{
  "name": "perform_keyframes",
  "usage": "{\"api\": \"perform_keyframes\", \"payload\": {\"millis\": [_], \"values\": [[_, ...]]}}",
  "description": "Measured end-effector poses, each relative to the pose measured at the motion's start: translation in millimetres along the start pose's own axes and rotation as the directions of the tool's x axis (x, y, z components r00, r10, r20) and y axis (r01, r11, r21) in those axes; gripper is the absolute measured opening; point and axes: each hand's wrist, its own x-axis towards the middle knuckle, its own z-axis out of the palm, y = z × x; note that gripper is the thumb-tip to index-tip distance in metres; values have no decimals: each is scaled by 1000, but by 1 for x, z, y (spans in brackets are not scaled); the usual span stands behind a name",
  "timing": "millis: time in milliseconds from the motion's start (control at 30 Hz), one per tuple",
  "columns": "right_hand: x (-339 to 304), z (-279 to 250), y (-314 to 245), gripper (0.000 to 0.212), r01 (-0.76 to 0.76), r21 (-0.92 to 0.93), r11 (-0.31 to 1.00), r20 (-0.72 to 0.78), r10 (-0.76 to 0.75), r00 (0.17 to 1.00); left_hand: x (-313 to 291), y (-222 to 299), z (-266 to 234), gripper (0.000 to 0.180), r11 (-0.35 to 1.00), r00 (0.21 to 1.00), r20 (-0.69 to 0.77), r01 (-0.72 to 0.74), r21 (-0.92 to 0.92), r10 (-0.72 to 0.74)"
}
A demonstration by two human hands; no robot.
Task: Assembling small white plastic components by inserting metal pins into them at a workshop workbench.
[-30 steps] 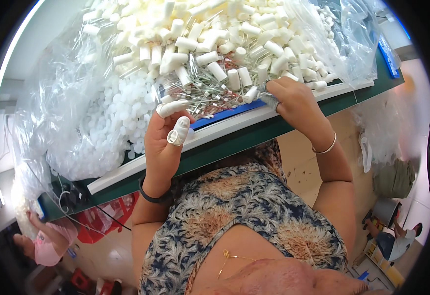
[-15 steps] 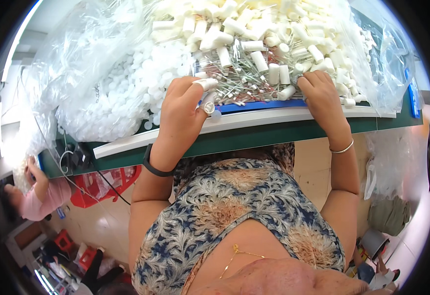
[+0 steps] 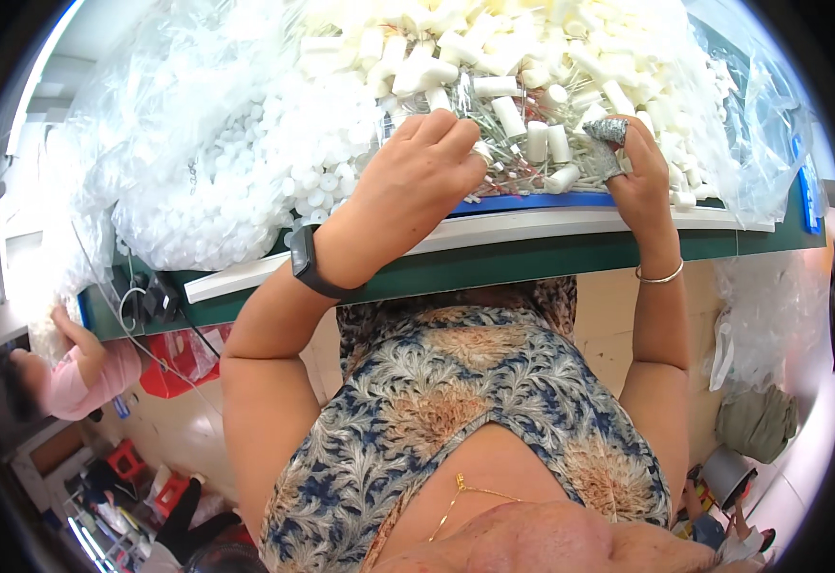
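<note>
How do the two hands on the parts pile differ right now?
The left hand lies knuckles-up with fingers curled down into the thin pins; the right hand stands more on edge at the side of that heap. The right hand's fingertips are wrapped in grey tape; the left hand's look bare. The left wrist wears a dark watch, the right a thin bangle. Both rest among the white tubes at the bench edge.

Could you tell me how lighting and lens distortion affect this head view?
Head view: bright overexposure washes out the clear plastic bags at upper left; fisheye bends the green table edge and darkens the corners; the left hand and right hand stay sharp.
</note>
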Motion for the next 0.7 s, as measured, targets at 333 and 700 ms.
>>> {"api": "perform_keyframes", "payload": {"millis": [333, 700], "values": [[1, 25, -5, 30, -58, 94, 994, -323, 86, 943, -4, -18, -9, 24, 984, 944, -280, 162, -68, -175], [-5, 56, -85, 32, 175, 824, 538, -313, 176, 933, -25, 12, -8, 21, -408, 679, 226, -118, -905, -698]]}}
